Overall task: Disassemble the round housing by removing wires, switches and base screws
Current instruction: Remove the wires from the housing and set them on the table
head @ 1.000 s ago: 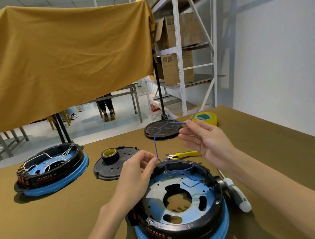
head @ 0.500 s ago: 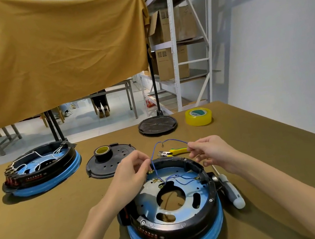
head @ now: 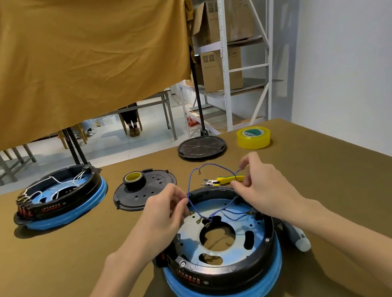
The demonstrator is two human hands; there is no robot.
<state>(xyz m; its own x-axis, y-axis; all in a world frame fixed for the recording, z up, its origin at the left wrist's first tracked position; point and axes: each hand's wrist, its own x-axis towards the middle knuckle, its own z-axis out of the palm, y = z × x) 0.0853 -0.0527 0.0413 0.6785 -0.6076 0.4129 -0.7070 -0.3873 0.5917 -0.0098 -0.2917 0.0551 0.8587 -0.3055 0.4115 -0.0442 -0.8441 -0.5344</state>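
Observation:
A round black housing (head: 224, 275) on a blue ring sits at the near middle of the table, its silver base plate (head: 190, 235) exposed. Thin blue wires (head: 207, 165) with metal terminals arch above its far rim and run down into it. My left hand (head: 164, 219) pinches the wires at the far left rim. My right hand (head: 264, 189) pinches the other end of the wires at the far right rim.
A second housing (head: 63, 203) with white wires stands at the left. A black lid (head: 145, 194) carrying a tape roll (head: 134, 179) lies behind my left hand. Yellow cutters (head: 222, 179), a round stand base (head: 201, 147), yellow tape (head: 253, 137) and a screwdriver (head: 299, 239) lie around.
My right hand has come down from high above the table to the housing's far right rim, so the blue wire loop now arches lower. My left hand stays at the left rim.

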